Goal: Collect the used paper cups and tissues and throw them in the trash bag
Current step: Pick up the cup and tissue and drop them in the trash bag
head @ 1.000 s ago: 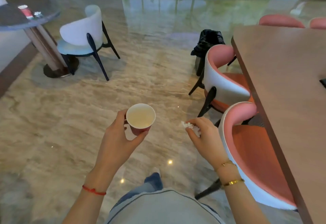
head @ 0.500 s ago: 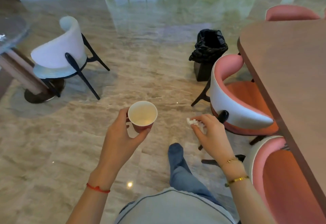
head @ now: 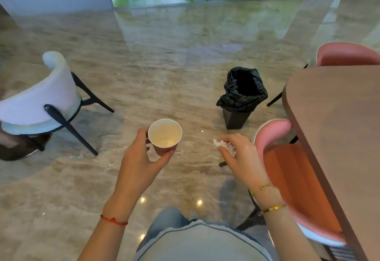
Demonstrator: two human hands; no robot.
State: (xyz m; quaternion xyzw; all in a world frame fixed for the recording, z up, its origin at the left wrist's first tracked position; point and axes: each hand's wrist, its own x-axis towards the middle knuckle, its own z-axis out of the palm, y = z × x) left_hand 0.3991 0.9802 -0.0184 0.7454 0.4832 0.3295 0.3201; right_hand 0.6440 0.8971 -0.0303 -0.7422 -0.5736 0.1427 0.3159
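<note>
A red string bracelet (head: 113, 220) circles the left wrist, two gold bracelets (head: 273, 208) the right, above a grey top (head: 201, 242) and blue jeans (head: 166, 222)

Left hand (head: 141, 162) raised at mid-height, thumb and fingers curled round a cup (head: 165, 136) held upright. Right hand (head: 242, 156) level with it, palm down, fingertips pinching a crumpled tissue (head: 223, 145). Both forearms extended forward, well apart, wrists bare.
</note>
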